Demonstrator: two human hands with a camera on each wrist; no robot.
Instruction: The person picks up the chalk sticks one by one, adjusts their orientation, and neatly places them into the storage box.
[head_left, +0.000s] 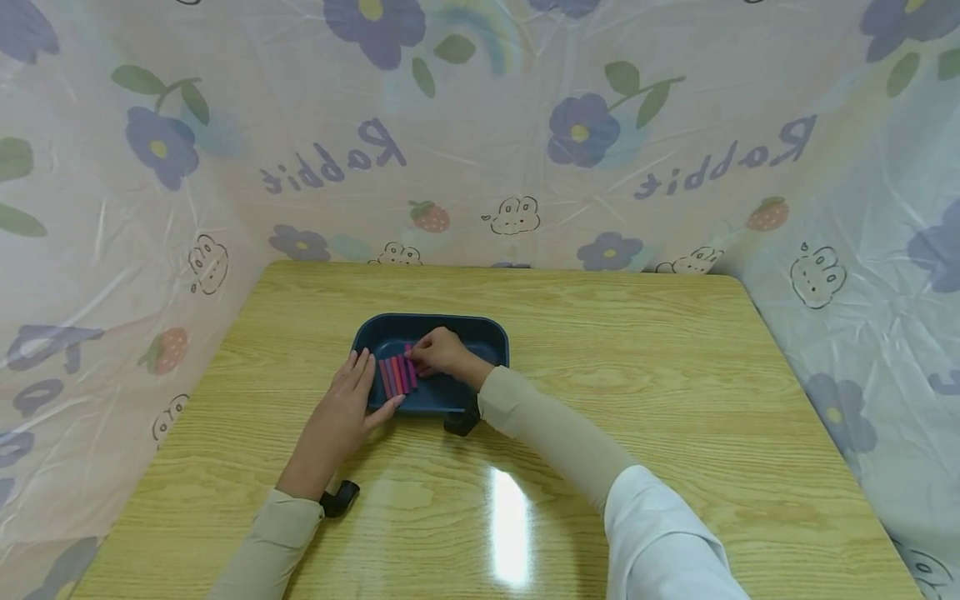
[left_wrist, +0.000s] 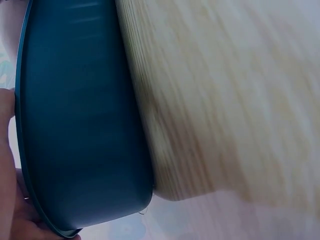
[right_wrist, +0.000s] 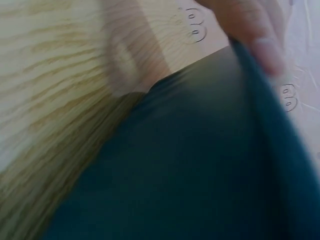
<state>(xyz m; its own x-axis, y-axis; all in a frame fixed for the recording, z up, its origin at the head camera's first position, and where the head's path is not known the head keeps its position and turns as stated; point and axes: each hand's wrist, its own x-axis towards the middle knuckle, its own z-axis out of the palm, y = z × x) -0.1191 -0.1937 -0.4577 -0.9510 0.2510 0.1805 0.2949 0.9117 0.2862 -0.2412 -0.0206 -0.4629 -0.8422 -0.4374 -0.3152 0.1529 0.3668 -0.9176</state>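
A dark blue rectangular tray [head_left: 480, 329] stands on the table, with a row of slim pink, red and purple sticks [head_left: 397, 375] lying side by side in its left half. My left hand [head_left: 347, 408] rests on the tray's left front corner, fingers straight over the left rim and thumb at the front rim. Over the tray, my right hand [head_left: 444, 353] pinches a magenta stick [head_left: 408, 349] at the right end of the row. Both wrist views mostly show the tray's outer wall [left_wrist: 80, 120], and the sticks are hidden there.
The tray sits toward the back of a wood-grain table [head_left: 637, 358]. A patterned cloth [head_left: 480, 125] hangs behind and at both sides. Black wrist devices [head_left: 341, 498] are worn at both wrists, the right one close to the tray's front rim.
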